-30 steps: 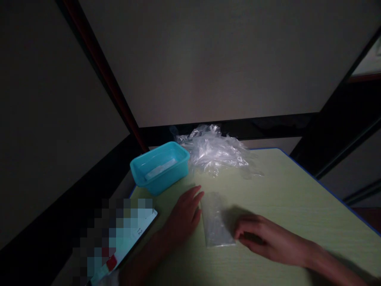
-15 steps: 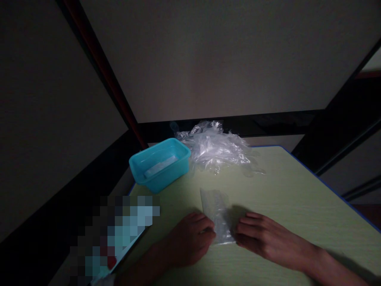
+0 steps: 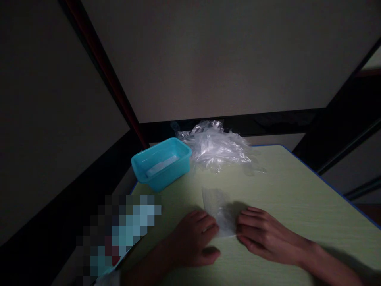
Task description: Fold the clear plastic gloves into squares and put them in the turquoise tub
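A clear plastic bag (image 3: pixel 217 202) lies flat between your two hands on a pale table (image 3: pixel 297 194).
The bag's long axis runs near to far, its far end leaning slightly left; most of it lies beyond your fingers. Your left hand (image 3: pixel 197 238) overlaps its near left edge, fingers curled and thumb standing apart from them, so it comes in further over the bag than your right. Your right hand (image 3: pixel 260 234) sits at the near right corner, fingers bunched together; in this dim light, I cannot tell whether they pinch the plastic. A blue tub (image 3: pixel 169 174) stands far left, beside a crumpled heap of clear plastic (image 3: pixel 217 147).
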The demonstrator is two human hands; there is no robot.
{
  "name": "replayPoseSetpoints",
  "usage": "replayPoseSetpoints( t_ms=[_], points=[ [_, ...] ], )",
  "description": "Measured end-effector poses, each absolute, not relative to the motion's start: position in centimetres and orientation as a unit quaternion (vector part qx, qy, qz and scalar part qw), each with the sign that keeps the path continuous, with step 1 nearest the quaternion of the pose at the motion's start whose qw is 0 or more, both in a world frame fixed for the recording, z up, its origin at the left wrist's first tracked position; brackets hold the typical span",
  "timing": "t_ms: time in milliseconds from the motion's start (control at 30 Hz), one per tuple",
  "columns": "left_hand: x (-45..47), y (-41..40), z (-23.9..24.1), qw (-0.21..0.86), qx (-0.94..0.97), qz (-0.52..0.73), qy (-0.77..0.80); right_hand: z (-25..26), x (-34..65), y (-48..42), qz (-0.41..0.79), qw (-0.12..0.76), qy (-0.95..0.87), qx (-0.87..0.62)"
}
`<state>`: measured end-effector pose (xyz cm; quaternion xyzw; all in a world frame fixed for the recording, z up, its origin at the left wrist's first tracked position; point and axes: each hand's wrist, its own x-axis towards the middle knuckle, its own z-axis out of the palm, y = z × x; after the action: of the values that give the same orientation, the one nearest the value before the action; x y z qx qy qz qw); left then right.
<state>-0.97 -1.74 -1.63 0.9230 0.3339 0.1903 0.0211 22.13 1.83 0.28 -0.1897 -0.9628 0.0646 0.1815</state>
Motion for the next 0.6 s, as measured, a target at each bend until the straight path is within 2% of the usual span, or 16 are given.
replayPoseSetpoints(
  t_ms=[233,467,600],
  points=[
    [-0.9,-1.6,-1.7,-0.038,0.924,0.171,0.339,0.7,22.3,1.8,0.119,0.186,-0.957,-0.187],
    [-0.8,-1.6,-1.5,-0.043,0.923,0.185,0.334,0.0,22.4,2.5,0.023,0.153,-0.976,-0.153],
    [-0.6,-1.7,-1.1,-0.026,0.919,0.212,0.332,-0.3,22.1,2.8,0.013,0.147,-0.978,-0.144]
  ],
)
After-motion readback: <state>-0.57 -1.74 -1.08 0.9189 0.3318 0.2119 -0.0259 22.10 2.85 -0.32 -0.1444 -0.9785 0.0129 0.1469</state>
